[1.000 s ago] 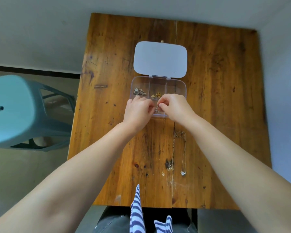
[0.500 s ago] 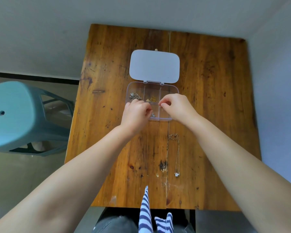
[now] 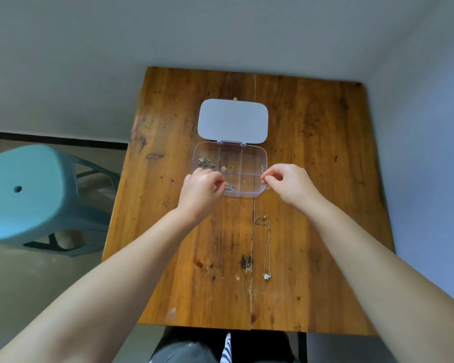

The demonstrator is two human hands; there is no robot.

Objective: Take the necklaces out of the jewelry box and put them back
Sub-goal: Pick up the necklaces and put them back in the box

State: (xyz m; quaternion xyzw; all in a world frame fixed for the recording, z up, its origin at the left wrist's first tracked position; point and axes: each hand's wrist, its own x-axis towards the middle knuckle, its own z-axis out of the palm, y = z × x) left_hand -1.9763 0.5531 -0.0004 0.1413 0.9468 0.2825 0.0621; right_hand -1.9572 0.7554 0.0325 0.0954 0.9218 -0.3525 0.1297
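While its lid (image 3: 233, 119) lies open, the jewelry box (image 3: 254, 158) holds three necklaces (image 3: 205, 162).

clear box (image 3: 254, 155) open; silver necklace (image 3: 267, 247) outside

a: what sort of place?
b: a plain home room: worn wooden table (image 3: 312, 153) pushed into a corner of bare pale walls.
a: anything else?
b: a teal plastic stool (image 3: 24, 192) left of the table.
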